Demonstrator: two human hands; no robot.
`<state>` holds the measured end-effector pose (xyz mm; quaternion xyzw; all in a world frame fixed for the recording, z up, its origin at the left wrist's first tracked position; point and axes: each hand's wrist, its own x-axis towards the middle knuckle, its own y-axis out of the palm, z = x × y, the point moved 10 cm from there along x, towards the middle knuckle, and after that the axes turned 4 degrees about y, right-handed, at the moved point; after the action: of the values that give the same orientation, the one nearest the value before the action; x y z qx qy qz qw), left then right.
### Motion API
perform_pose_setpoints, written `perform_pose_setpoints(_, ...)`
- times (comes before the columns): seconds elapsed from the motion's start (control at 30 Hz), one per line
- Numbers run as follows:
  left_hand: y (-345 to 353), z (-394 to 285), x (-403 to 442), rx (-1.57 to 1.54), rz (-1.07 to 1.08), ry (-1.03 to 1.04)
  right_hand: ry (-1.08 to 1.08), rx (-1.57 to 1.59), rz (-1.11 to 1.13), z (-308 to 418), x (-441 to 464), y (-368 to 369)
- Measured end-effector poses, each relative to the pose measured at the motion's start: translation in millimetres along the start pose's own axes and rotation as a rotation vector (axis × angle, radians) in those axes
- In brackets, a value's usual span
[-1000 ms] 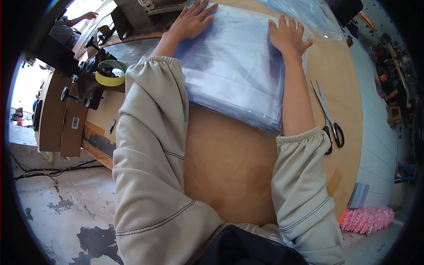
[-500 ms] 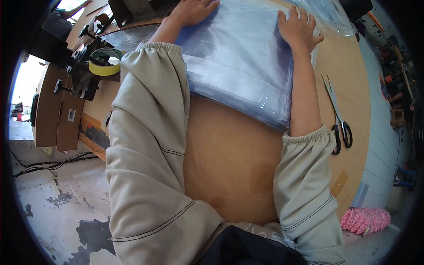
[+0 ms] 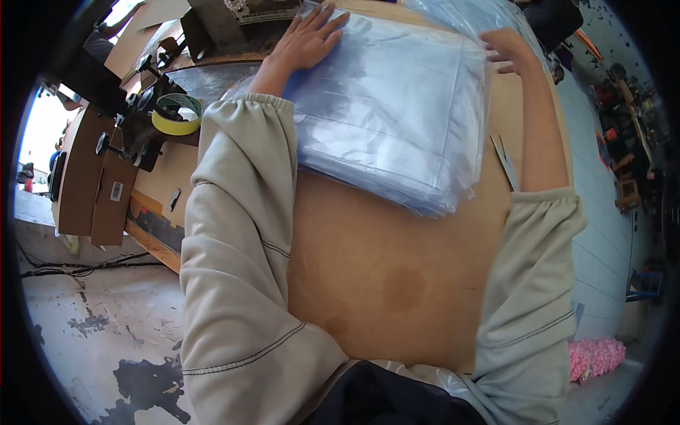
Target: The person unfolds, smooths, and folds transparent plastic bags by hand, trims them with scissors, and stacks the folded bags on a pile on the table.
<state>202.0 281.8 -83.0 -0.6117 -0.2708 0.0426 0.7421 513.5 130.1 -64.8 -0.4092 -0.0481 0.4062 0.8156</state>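
A stack of clear plastic sheets or bags [image 3: 389, 113] lies on the brown tabletop [image 3: 375, 262], its near edges uneven. My left hand [image 3: 304, 44] rests on the stack's far left corner, fingers spread flat. Just beyond the right edge is my right hand [image 3: 508, 51], fingers apart and partly curled, with nothing visible in it. Whether it touches the plastic there is unclear. Scissors [image 3: 504, 163] lie to the right of the stack, their handles hidden behind my right forearm.
A yellow tape roll [image 3: 177, 117] sits on a black clamp device [image 3: 142, 120] at the left. Cardboard boxes [image 3: 106, 180] stand below it. More clear plastic [image 3: 474, 18] lies at the far edge. Part of another person [image 3: 99, 42] shows at the upper left.
My right hand has moved off the top of the stack to the right, and its forearm now covers the scissors' handles. My left hand stays on the plastic.
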Motion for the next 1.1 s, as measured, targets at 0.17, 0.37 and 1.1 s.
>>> perform_pose_setpoints(0.17,8,8,0,0.115,-0.01,-0.089,-0.537,-0.483,-0.598,-35,70,-30)
perform_pose_setpoints(0.37,6,6,-3,0.084,-0.022,-0.096,-0.282,-0.693,-0.598,-40,29,-6)
perform_pose_setpoints(1.1,-142,-118,6,0.07,-0.249,0.224,-0.955,1.582,-0.283,-404,-295,-274)
